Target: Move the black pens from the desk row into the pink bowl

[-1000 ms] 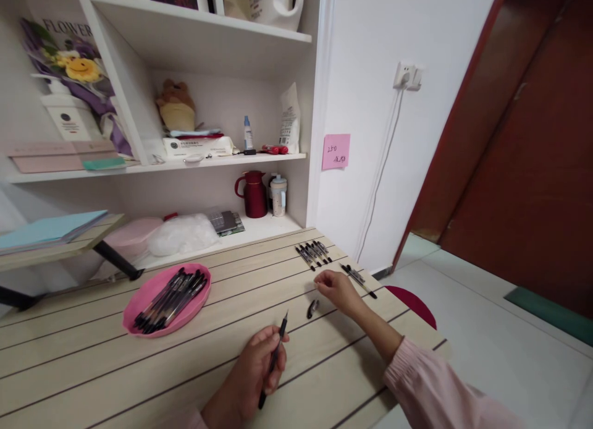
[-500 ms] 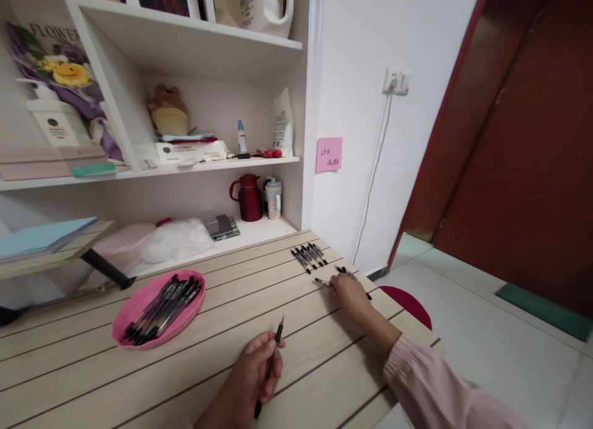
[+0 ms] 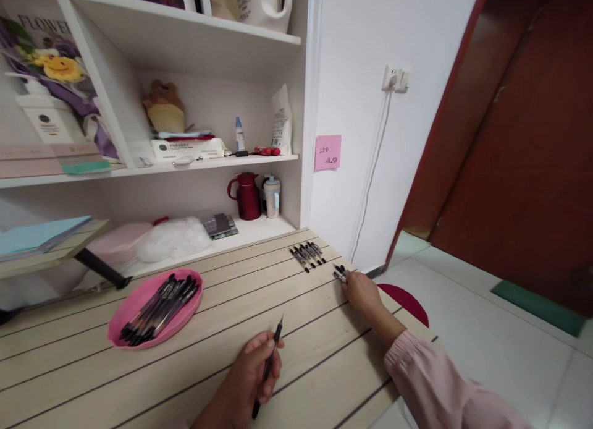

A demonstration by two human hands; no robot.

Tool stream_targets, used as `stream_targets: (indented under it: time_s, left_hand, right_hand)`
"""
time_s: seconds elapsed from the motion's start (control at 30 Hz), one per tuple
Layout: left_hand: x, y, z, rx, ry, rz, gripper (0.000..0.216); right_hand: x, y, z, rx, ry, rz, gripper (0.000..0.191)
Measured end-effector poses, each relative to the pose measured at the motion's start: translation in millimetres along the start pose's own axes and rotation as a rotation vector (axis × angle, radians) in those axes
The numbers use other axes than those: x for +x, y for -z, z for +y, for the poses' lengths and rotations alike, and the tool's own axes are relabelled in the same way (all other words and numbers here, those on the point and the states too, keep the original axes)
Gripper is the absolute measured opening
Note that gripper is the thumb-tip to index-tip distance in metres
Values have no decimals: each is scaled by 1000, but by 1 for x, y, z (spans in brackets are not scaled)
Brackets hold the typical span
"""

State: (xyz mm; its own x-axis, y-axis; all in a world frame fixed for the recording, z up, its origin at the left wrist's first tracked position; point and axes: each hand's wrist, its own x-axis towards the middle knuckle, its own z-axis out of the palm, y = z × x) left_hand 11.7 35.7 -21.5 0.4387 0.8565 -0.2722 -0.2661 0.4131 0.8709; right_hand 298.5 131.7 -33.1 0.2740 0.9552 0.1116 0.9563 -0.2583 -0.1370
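My left hand [image 3: 259, 367] is closed round a slim black pen [image 3: 267, 372], its thin bare tip pointing up and away from me. At the table's right side, my right hand [image 3: 364, 293] has its fingers pinched on a small clear-and-black piece [image 3: 340, 277] that looks like a pen cap. More such pieces lie against those fingers, partly hidden by the hand. A neat row of several similar short pieces [image 3: 307, 256] lies just beyond, near the far right corner. To the left, a pink oval tray [image 3: 115, 314] holds many black pens [image 3: 160, 308].
The striped wooden table [image 3: 222, 318] meets a white shelf unit [image 3: 217, 163] at the back. A small raised stand [image 3: 88, 237] with blue papers is on the left. A dark red round stool [image 3: 405, 302] sits beyond the right edge. A red jug [image 3: 248, 196] stands on the low shelf.
My right hand has shifted right, bringing the small piece up to the others at the table's right side. My left hand keeps the pen in nearly the same place. The view has tilted slightly.
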Motion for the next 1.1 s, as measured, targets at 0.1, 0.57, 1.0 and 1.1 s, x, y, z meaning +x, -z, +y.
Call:
stream_targets:
  time_s: [0.1, 0.57, 1.0, 1.1]
  left_hand:
    - [0, 0, 0, -8, 7, 0, 22]
    - [1, 3, 0, 22, 6, -11, 22]
    - [0, 2, 0, 57, 4, -7, 21]
    - [-1, 2, 1, 74, -3, -9, 21]
  right_hand:
    - [-1, 2, 2, -6, -11, -7, 21]
    - [-7, 9, 5, 16, -46, 11, 22]
    - [-31, 0, 27, 141, 9, 27, 16]
    - [-37, -3, 28, 130, 42, 31, 18]
